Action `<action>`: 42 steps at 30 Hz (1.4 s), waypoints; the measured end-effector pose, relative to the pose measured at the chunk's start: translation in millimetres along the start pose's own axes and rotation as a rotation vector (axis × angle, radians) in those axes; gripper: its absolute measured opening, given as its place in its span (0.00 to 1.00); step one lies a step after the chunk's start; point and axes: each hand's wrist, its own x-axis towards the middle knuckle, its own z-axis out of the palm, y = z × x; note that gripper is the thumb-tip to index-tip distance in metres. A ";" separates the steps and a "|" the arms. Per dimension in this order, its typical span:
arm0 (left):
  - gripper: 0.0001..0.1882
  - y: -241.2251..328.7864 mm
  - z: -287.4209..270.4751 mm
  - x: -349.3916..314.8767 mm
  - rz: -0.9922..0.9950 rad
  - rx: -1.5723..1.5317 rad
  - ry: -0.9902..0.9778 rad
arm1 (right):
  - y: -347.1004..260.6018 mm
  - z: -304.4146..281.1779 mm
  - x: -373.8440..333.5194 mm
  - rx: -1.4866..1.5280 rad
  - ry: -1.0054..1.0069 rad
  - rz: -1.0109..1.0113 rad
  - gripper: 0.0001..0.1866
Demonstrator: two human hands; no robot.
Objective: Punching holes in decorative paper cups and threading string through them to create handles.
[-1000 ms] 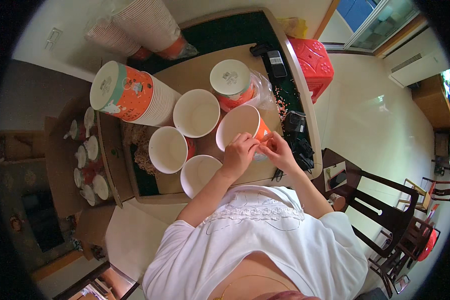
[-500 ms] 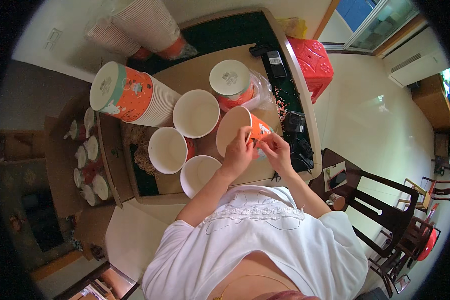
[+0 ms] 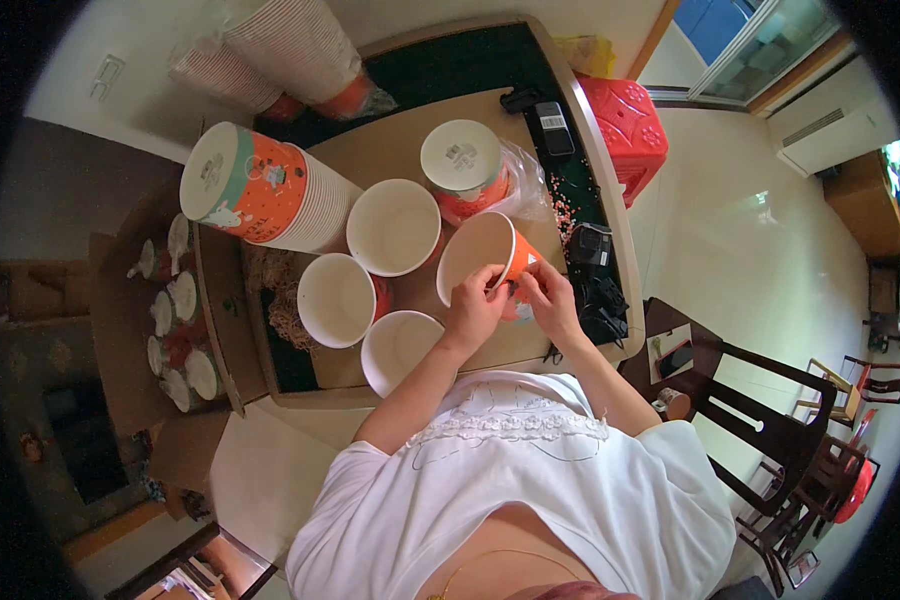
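Observation:
An orange-and-white paper tub leans on its side, its mouth turned to the left. My left hand is closed in a pinch at the tub's near rim. Close beside it, my right hand has thumb and forefinger pressed together against the printed outer wall. A tiny dark spot shows between the hands; what the right fingertips pinch is too small to make out. Three tubs stand mouth up to the left: a rear one, a left one and a near one, partly behind my left forearm.
A nested tub stack lies at the left; an upside-down tub stands behind. Small beads and black devices line the right edge. A cardboard box with lidded tubs is at left, a red stool beyond the table.
The held tub has turned and shifted slightly right, and its printed side shows less. Both hands have moved only a little at the rim.

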 end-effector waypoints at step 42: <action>0.08 -25.6 -2.7 9.9 -0.041 -0.102 -0.174 | 5.4 -24.9 4.2 -0.033 -0.359 0.208 0.08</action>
